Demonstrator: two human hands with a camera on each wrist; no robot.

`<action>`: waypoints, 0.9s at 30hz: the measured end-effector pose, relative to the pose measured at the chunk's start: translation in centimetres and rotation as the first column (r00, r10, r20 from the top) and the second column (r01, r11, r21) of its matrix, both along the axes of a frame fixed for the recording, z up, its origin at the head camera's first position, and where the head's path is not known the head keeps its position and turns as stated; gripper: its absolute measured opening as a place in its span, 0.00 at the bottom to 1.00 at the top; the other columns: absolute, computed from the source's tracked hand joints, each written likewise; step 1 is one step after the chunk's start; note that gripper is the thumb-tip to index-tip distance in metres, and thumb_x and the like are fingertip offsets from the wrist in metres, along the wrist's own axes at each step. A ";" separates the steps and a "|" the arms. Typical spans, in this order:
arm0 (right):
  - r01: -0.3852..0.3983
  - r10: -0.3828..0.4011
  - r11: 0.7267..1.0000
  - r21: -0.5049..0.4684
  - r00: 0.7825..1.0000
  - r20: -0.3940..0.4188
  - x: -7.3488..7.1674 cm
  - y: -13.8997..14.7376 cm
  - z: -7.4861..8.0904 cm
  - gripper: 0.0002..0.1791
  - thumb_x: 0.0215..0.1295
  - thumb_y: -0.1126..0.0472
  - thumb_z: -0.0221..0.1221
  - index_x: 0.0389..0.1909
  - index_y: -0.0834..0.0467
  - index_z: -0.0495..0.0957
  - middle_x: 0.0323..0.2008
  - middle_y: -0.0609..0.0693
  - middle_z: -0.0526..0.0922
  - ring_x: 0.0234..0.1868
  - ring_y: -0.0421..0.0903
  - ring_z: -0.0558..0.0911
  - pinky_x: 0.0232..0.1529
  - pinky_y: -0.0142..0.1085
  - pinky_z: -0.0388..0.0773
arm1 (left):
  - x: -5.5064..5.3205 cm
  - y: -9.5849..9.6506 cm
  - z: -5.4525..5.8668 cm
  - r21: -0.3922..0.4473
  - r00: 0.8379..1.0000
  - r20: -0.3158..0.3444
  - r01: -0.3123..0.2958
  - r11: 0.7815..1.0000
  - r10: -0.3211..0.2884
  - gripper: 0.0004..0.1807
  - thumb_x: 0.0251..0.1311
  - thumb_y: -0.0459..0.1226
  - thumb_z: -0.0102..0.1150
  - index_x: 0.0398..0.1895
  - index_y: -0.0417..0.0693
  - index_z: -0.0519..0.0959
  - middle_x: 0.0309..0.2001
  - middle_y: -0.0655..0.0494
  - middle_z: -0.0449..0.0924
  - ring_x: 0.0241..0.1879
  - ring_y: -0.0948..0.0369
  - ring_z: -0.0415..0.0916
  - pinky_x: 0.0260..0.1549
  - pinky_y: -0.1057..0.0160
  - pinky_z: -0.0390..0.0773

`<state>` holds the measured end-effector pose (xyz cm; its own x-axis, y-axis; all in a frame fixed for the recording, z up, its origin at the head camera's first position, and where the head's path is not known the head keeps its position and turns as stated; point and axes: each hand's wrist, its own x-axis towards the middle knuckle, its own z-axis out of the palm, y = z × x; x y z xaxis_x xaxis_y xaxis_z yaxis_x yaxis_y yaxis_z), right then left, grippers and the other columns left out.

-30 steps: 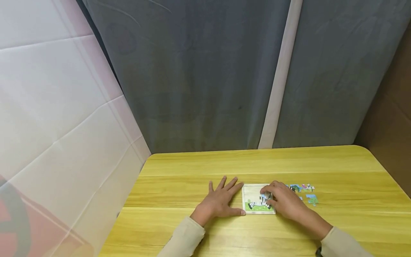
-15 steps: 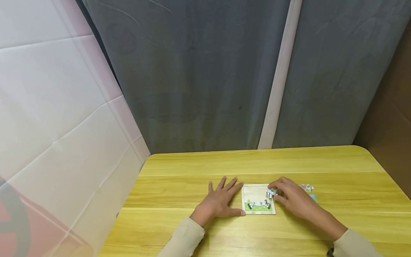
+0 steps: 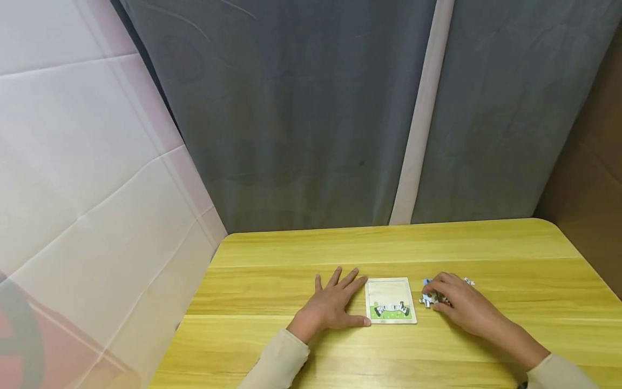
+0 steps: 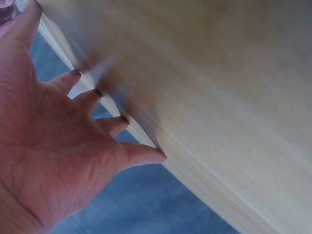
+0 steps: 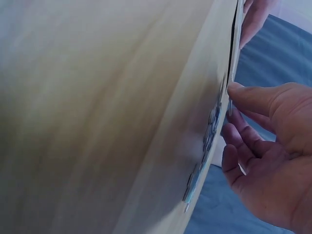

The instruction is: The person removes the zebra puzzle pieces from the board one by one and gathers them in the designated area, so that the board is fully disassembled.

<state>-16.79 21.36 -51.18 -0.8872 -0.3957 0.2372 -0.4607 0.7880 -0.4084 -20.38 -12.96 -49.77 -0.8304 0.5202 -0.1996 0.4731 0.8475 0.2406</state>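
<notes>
My left hand [image 3: 330,307] lies with spread, straight fingers on the table, its thumb and index fingertips touching the left edge of a square puzzle tray [image 3: 389,290]. Zebra-leg and green-grass pieces [image 3: 392,312] fill the bottom strip of the tray; bare board shows above them. To the right of the tray, my right hand [image 3: 461,302] pinches a jigsaw piece [image 3: 427,300] low over the table. The right wrist view has the thumb and fingers round a thin piece [image 5: 230,107]. The hand partly hides other pieces.
Loose jigsaw pieces [image 5: 209,131] lie in a group on the wooden table [image 3: 291,254] under and beside my right hand; one piece [image 3: 468,281] shows beyond it. A grey curtain [image 3: 291,135] hangs behind the table, with a white panel [image 3: 121,189] at left.
My right hand has moved right, off the tray, carrying a zebra-striped jigsaw piece to the loose ones. More bare board now shows in the tray. The left hand has stayed in place.
</notes>
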 end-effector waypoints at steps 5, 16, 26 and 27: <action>-0.008 0.008 1.000 0.013 1.000 0.013 0.2 0.3 -0.1 0.16 0.62 0.62 0.74 0.49 0.44 0.87 0.46 0.37 0.80 0.46 0.39 0.80 0.44 0.38 0.81 | 0.0 0.0 0.0 0.001 1.000 0.001 0.000 1.000 0.000 0.55 0.59 0.75 0.60 0.86 0.76 0.49 0.88 0.65 0.44 0.87 0.44 0.39 0.74 0.19 0.43; 0.012 -0.011 1.000 0.012 1.000 -0.019 0.0 -0.6 0.6 0.22 0.59 0.61 0.77 0.53 0.47 0.86 0.50 0.41 0.80 0.43 0.37 0.78 0.41 0.37 0.79 | -0.1 0.0 0.0 0.002 1.000 0.006 -0.001 1.000 0.001 0.55 0.59 0.74 0.60 0.86 0.76 0.49 0.88 0.65 0.43 0.87 0.45 0.39 0.74 0.19 0.43; -0.049 0.048 0.998 0.027 0.998 0.051 -0.1 -4.9 1.5 0.19 0.62 0.54 0.76 0.53 0.50 0.87 0.48 0.42 0.82 0.42 0.36 0.77 0.41 0.36 0.78 | -0.1 0.0 0.1 0.006 1.000 0.014 -0.011 1.000 0.011 0.55 0.58 0.74 0.62 0.86 0.76 0.50 0.88 0.65 0.44 0.88 0.45 0.39 0.75 0.19 0.43; -0.057 0.055 0.998 0.036 0.997 0.047 -0.1 -5.4 1.4 0.19 0.61 0.53 0.76 0.53 0.50 0.87 0.47 0.41 0.82 0.43 0.37 0.77 0.42 0.37 0.79 | -0.1 0.1 0.1 0.006 1.000 0.014 -0.012 1.000 0.012 0.55 0.58 0.74 0.62 0.86 0.76 0.50 0.88 0.65 0.44 0.88 0.45 0.39 0.74 0.19 0.43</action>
